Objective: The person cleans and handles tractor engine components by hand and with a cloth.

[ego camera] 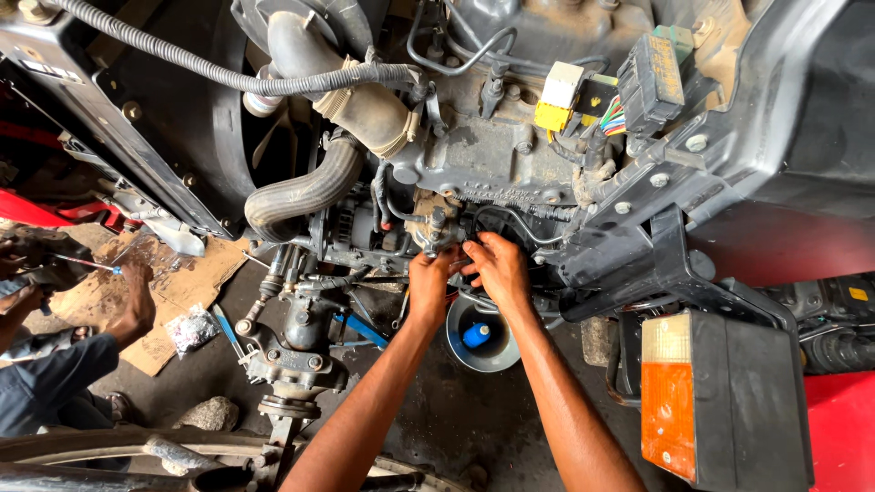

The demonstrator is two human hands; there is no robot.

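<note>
Gripping a small grimy engine fitting (436,228) low on the block beside the black ribbed hose (301,193), the left hand (428,284) has its fingers closed on it, while the right hand (495,270) presses curled fingers just beside. A slip on oily metal could drop a part toward the grey bowl (481,339) below, or skin knuckles against the black bracket (670,264).

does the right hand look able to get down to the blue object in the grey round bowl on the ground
Probably yes: the right hand is at the engine directly above the grey round bowl, and the blue object lies uncovered with open space between them.
</note>
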